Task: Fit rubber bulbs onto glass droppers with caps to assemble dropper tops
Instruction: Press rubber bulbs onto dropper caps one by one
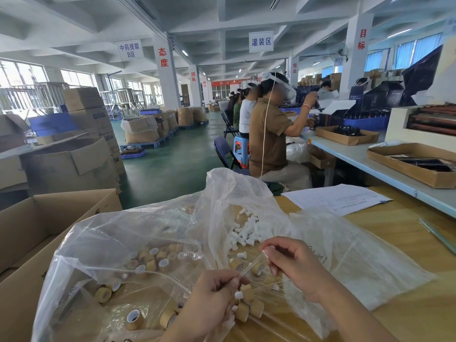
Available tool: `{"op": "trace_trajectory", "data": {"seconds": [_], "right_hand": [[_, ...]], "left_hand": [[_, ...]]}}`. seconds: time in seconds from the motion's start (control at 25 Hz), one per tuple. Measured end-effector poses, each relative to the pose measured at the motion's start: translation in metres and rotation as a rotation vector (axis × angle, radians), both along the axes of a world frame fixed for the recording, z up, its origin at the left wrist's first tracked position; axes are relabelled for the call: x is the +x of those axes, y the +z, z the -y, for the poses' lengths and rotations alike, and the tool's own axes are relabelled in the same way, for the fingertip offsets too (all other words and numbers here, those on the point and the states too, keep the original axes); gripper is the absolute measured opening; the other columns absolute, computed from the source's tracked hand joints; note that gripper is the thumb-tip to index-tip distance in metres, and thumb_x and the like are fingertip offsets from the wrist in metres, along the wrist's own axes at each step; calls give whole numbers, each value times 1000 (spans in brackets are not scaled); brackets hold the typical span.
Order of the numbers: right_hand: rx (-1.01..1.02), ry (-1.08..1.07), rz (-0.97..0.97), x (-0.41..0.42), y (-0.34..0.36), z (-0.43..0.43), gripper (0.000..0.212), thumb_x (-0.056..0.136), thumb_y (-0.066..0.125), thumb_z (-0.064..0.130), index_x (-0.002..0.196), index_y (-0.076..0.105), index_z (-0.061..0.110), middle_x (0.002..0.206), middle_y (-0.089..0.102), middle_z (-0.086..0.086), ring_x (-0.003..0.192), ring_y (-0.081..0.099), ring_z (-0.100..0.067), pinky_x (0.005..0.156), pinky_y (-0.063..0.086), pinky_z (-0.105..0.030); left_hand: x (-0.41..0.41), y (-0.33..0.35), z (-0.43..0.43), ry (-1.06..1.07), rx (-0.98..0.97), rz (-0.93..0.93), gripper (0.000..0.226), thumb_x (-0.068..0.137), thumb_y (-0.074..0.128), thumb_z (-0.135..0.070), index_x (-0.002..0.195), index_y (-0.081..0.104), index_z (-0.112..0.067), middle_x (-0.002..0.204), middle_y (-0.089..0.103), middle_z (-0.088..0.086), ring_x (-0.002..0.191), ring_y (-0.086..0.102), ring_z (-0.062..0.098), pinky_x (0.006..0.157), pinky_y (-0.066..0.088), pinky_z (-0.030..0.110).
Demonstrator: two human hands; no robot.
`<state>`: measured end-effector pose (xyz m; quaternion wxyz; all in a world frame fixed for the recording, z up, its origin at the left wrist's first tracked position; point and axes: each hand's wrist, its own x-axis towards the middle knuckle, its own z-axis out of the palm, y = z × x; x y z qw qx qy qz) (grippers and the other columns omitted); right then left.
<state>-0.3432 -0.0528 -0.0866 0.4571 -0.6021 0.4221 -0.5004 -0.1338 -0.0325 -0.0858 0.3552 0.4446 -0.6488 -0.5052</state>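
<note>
My left hand (212, 299) pinches the lower end of a clear glass dropper tube (250, 266) that slants up to the right. My right hand (293, 262) pinches the tube's upper end, where a white rubber bulb (266, 253) sits at my fingertips. A tan cap (257, 269) lies just under the tube. Several assembled dropper tops (246, 302) with tan caps and white bulbs lie by my left hand. Loose white bulbs (246, 230) are piled in an open plastic bag. Loose tan caps (153, 260) fill another clear bag on the left.
An open cardboard box (37, 233) stands at the left of the wooden table (407, 243). A paper sheet (335, 198) and glass tubes (436, 235) lie at the right. Other workers (271, 134) sit at a long bench ahead.
</note>
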Motion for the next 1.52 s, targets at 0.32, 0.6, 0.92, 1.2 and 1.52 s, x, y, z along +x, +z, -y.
{"op": "trace_trajectory", "data": {"seconds": [0.32, 0.6, 0.92, 1.2, 1.52], "right_hand": [[104, -58, 49, 5, 0, 0, 14, 94, 58, 8, 91, 70, 0, 59, 62, -7, 46, 54, -16, 50, 49, -25], [139, -70, 48, 9, -3, -1, 15, 95, 58, 12, 88, 69, 3, 59, 62, -6, 46, 53, -16, 49, 47, -26], [-218, -219, -249, 28, 0, -11, 28, 88, 58, 45, 115, 50, 43, 70, 59, 10, 61, 55, -4, 63, 47, -17], [-578, -41, -744, 62, -11, -29, 35, 81, 54, 60, 112, 49, 45, 92, 49, 17, 77, 47, 4, 66, 44, -16], [-493, -38, -649, 66, -14, -26, 37, 81, 60, 53, 115, 49, 47, 101, 42, 32, 83, 49, 13, 68, 35, -4]], "left_hand": [[-9, -2, -3, 157, -224, 235, 31, 95, 48, -4, 87, 71, -22, 44, 53, -26, 46, 50, -11, 50, 36, 6], [-10, -7, -1, 187, -352, 316, 29, 95, 50, -11, 78, 65, -30, 61, 62, -21, 61, 56, -3, 56, 42, 15], [-14, -7, 4, 391, 77, -399, 28, 100, 40, -9, 80, 58, -2, 47, 40, 5, 36, 32, 15, 35, 23, 17], [-8, -4, 9, 424, 370, -713, 22, 95, 47, -18, 78, 59, -10, 53, 50, 3, 40, 44, 14, 39, 33, 25], [-12, -2, 7, 271, 344, -741, 19, 87, 51, -19, 81, 64, -7, 65, 59, 12, 52, 58, 21, 44, 47, 31]]}}
